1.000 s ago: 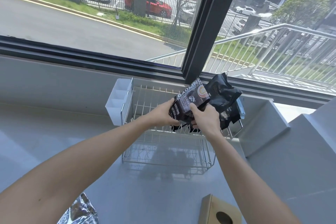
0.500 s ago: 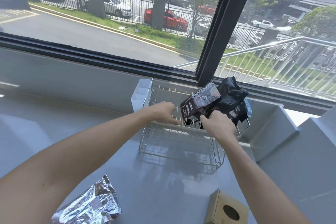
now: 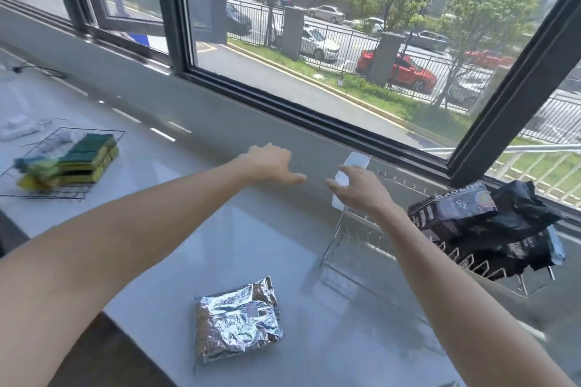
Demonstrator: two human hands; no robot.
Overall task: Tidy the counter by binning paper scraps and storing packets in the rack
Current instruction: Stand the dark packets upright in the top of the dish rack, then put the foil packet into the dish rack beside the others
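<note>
Though crumpled, shiny foil packet (image 3: 237,319)

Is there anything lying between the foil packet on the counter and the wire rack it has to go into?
Nothing visible does. The foil packet lies alone on bare counter, left of the wire rack. Both hands are empty above it.

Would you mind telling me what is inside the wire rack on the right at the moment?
The wire rack holds several black packets bunched at its right end, the top one lying on the others. Its left part looks empty. The right arm and the packets hide the wires beneath them.
</note>
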